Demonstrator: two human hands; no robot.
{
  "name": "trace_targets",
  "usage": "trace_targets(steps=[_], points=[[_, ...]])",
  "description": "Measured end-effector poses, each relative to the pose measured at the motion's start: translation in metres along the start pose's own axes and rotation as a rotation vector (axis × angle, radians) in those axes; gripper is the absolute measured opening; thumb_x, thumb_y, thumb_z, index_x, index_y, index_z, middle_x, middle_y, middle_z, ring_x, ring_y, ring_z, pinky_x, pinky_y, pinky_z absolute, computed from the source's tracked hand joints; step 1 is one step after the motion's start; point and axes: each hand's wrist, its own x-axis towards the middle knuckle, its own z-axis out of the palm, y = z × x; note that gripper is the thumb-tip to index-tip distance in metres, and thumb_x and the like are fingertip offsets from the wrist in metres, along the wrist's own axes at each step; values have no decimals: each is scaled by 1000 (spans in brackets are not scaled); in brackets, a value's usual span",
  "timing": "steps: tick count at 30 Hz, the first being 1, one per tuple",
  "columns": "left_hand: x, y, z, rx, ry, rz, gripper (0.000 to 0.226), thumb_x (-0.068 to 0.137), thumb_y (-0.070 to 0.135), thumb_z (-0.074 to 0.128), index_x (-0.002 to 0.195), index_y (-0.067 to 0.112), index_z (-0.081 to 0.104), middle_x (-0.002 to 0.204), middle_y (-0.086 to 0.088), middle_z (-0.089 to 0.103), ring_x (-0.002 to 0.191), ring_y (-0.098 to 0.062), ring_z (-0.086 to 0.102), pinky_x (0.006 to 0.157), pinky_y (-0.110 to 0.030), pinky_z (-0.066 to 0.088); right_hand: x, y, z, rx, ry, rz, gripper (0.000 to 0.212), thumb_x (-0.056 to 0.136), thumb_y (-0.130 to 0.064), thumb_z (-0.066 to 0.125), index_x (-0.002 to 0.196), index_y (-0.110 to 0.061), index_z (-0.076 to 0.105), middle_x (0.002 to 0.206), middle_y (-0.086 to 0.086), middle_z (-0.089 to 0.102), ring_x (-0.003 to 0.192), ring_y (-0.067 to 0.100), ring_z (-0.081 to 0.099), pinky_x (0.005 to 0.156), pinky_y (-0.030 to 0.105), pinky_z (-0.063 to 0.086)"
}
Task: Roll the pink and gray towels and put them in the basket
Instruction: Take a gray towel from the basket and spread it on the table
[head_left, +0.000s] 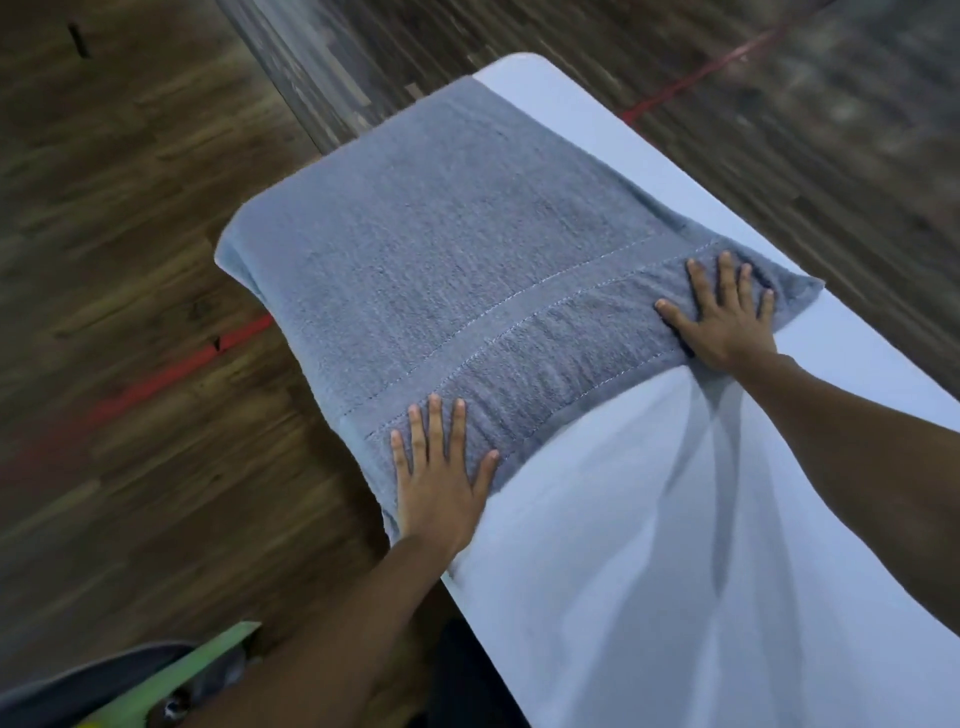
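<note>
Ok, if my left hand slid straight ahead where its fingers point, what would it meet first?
The left hand lies flat on the gray towel. Just ahead of its fingertips runs the towel's stitched band; beyond that only more flat towel, as far as this view shows.

We note dim light; floor (130, 260) blurred at 9 and 1 o'clock; towel (467, 260) sharp; forked shadows cross the table (597, 613).

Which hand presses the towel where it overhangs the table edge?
Left hand, on the gray terry towel at its draped side; right hand presses a corner atop the white table.
</note>
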Motion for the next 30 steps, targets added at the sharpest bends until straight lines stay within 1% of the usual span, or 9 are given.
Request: trace_targets(steps=[2,6,11,15,18,21,25,30], points=[[-32,23,6,-17,-27,11,75,95,67,7,154,24,-9,162,-5,-13,148,-26,-17,118,-48,-7,-27,32,2,15,-5,17,78,85,-81,20,150,-46,-4,162,-4,-15,149,21,-13,118,52,-9],[-90,65,20,7,-43,25,76,95,67,7,155,22,-5,163,-7,-9,149,-28,-13,118,-50,-4,-78,88,9,33,25,28,78,85,-81,20,151,-46,-2,162,-4,-13,149,22,-11,118,53,-7],[-156,112,35,5,-77,30,76,94,68,3,154,23,-11,162,-6,-15,147,-26,-19,118,-49,-7,-133,158,16,42,63,14,84,78,-85,14,151,-45,0,163,-3,-9,150,24,-8,118,53,-5],[-212,154,46,-4,-101,14,76,93,68,2,153,24,-15,161,-5,-20,146,-25,-24,119,-49,-10,-172,208,19,44,47,12,78,84,-82,21,151,-45,3,163,-2,-8,150,22,-9,118,54,-5],[-253,186,55,-32,-119,9,76,93,68,3,153,25,-15,160,-3,-23,145,-23,-27,118,-48,-13,-203,246,23,53,46,9,78,84,-81,22,150,-45,3,163,-2,-8,150,23,-8,118,54,-5],[-290,211,65,-48,-112,7,76,94,68,7,154,25,-10,161,-4,-18,146,-24,-23,118,-48,-11,-234,282,26,56,46,13,79,83,-82,20,150,-45,2,163,-2,-8,150,23,-8,118,54,-4],[-335,243,78,-31,-112,15,76,95,67,10,155,22,-6,162,-6,-13,148,-26,-17,118,-50,-7,-272,325,28,55,26,27,76,86,-80,24,150,-46,2,163,-3,-9,150,22,-9,118,53,-5],[-381,268,89,-10,-111,37,76,96,67,12,155,21,-2,163,-8,-7,149,-28,-10,118,-50,-3,-310,364,33,40,35,22,79,84,-81,22,151,-45,1,163,-2,-10,150,23,-9,118,52,-6]])
